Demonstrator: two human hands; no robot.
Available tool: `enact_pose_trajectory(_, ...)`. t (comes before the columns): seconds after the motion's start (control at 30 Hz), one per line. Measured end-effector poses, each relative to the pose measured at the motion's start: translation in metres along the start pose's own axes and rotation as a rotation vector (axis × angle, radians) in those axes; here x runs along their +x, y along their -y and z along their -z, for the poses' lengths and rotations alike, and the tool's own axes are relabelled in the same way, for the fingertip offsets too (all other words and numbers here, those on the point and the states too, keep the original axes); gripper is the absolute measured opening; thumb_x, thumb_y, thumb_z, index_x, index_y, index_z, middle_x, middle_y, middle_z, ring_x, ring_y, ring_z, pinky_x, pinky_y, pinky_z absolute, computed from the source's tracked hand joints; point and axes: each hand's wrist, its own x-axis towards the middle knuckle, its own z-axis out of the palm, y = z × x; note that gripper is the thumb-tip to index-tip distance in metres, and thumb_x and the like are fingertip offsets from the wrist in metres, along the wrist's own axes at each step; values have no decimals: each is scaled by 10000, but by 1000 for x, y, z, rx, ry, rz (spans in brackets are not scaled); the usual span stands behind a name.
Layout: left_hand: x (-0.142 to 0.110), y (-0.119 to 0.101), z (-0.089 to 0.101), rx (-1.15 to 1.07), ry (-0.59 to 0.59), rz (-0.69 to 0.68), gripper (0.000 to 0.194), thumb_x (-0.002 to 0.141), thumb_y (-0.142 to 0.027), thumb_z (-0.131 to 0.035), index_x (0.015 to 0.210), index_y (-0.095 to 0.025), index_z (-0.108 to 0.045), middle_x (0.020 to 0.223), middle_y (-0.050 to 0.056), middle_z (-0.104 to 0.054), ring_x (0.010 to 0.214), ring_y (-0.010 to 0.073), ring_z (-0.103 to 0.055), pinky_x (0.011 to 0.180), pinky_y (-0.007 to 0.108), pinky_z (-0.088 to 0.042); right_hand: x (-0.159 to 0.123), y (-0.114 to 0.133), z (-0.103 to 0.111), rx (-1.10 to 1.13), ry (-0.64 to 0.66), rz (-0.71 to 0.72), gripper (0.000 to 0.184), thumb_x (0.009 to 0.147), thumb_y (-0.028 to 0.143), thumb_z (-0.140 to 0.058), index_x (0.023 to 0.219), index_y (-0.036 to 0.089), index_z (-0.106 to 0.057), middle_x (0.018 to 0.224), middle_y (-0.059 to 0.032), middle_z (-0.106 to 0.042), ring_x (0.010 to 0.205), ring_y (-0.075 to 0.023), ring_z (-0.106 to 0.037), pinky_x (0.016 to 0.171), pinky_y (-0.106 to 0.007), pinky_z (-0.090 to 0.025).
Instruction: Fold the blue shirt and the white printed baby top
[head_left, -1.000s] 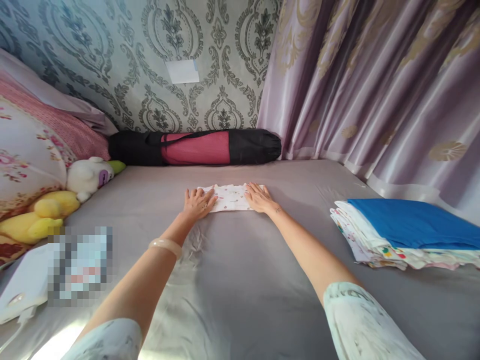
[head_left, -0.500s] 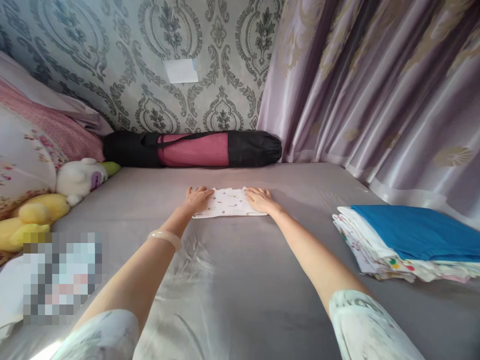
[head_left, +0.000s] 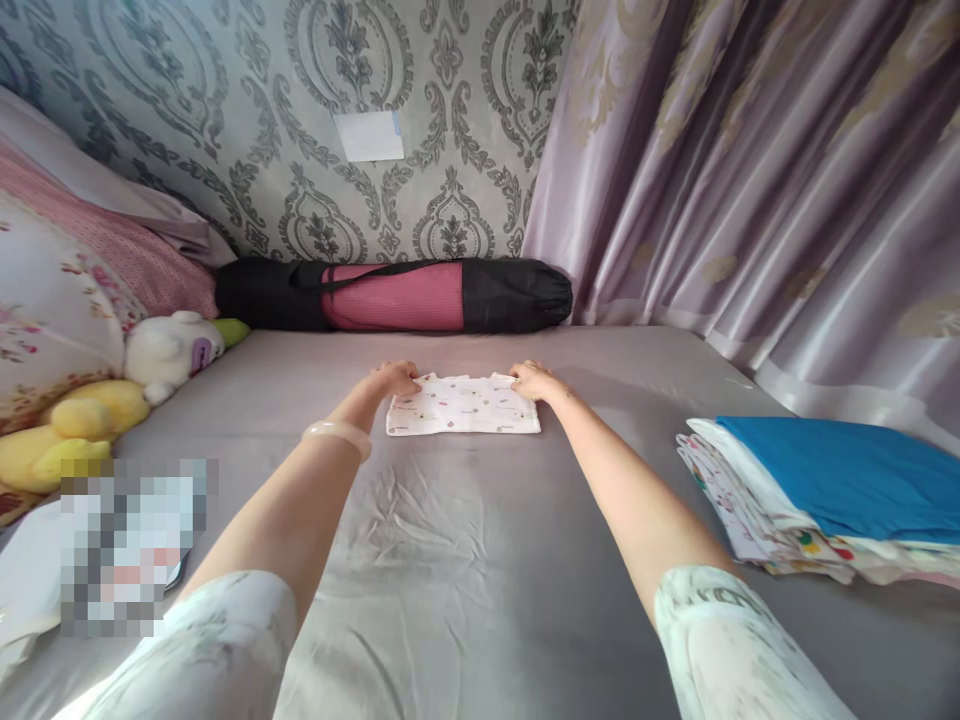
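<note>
A small white printed cloth (head_left: pixel 463 405), folded into a rectangle, lies flat on the grey bed sheet (head_left: pixel 465 560) in the middle of the view. My left hand (head_left: pixel 393 378) pinches its far left corner with curled fingers. My right hand (head_left: pixel 534 380) grips the far right corner the same way. Both arms reach straight out over the bed, and a pale bangle sits on my left wrist.
A stack of folded cloths topped by a blue one (head_left: pixel 840 480) lies at the right. A black and pink roll bag (head_left: pixel 397 295) rests against the wall. Plush toys (head_left: pixel 112 400) and pillows crowd the left. Purple curtains (head_left: pixel 750 170) hang on the right.
My hands went from lying flat on the cloth's two ends to curling onto its far corners. More of the cloth shows between them now.
</note>
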Motion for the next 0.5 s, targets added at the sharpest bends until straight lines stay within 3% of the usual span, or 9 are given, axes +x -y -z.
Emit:
enact_pose_trajectory(0.13,-13,0,0,-29,-58,-12,282,772,-327,-591,1025,-236,-673,1132,84,-688,1108,306,-587,952,457,-401,-7,0,1,26,-57,20,250,890,268,-557,1124,237,-640,1283,-106,-545,1237,-265,-481,968,-358,-402)
enact_pose_trajectory(0.3,-28,12,10,-212,-176,-135,247,744,-330,-602,956,-224,-672,904,29,-713,902,224,-638,815,346,-458,-21,-8,6,206,-159,107,191,872,233,-573,1059,231,-611,1152,-56,-637,1052,-199,-592,875,-291,-445)
enact_pose_trajectory(0.5,-45,17,32,-416,-314,-269,286,704,-331,-622,945,-199,-703,811,27,-692,833,215,-627,703,295,-461,-42,-18,32,366,-318,244,194,826,204,-600,1014,197,-647,1058,-48,-691,974,-198,-633,825,-285,-475)
